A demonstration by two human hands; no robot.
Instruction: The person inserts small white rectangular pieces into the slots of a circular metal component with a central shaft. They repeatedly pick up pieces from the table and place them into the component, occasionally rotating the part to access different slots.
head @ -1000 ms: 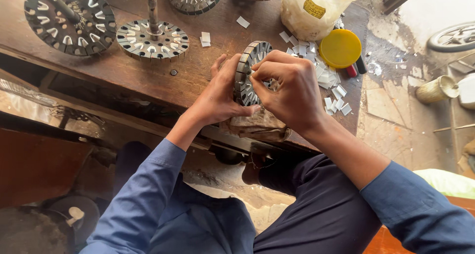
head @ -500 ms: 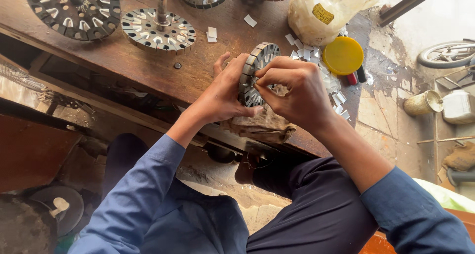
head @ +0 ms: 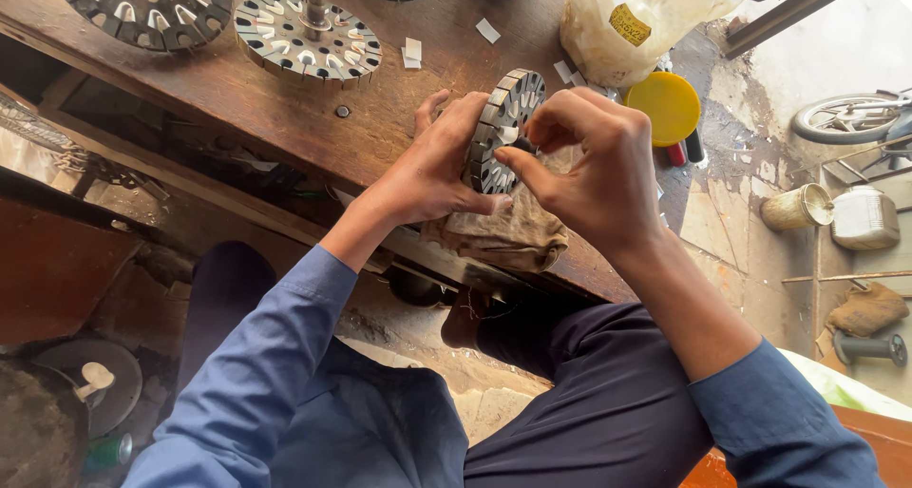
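Two hands are closed on a slotted motor stator core (head: pixel 502 127), which is held on edge above a folded brown cloth (head: pixel 508 236) at the near edge of the wooden workbench (head: pixel 285 108): the left hand (head: pixel 437 165) is wrapped around its back and rim with fingers curled, while the right hand (head: pixel 594 170) is bent over its slotted face, thumb and forefinger pinched together at one slot; what is pinched cannot be told. A second stator with a shaft (head: pixel 306 34) and small white paper strips (head: pixel 412 51) are seen farther back on the bench, and a yellow lid (head: pixel 670 106) beside a plastic bag (head: pixel 636 18) is seen to the right.
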